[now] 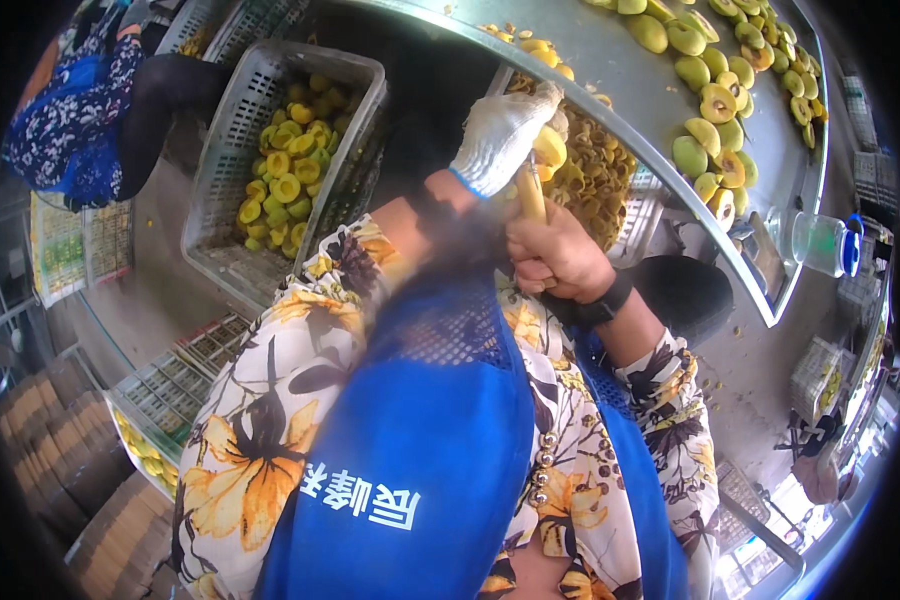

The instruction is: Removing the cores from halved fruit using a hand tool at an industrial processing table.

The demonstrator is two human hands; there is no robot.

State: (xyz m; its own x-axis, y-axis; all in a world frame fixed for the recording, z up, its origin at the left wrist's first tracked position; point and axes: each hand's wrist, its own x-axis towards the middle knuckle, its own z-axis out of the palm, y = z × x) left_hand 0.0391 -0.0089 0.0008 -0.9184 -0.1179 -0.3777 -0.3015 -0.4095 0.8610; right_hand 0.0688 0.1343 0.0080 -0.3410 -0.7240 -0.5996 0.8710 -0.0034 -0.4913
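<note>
Blue apron (400, 450) fills my feed closest to the lens, flowered sleeves (270, 410) to either side; beyond it, I see the gloved left hand (505, 135) curled around a yellow stone fruit (549, 147), some of its fingers hidden from me; the bare right hand (560, 250) is closed in a fist round a wooden handle (532, 192). As I judge it, everything turns on that handle's line: its long axis runs from the fist away from the body, tipped slightly left, and its far end meets the fruit; the tool's working tip I cannot make out; the left hand is the nearer, already gripping the fruit, over a bin of brownish scraps (600, 190); the grey crate (195, 200) stands to the left, the metal table (595, 75) ahead and right.
</note>
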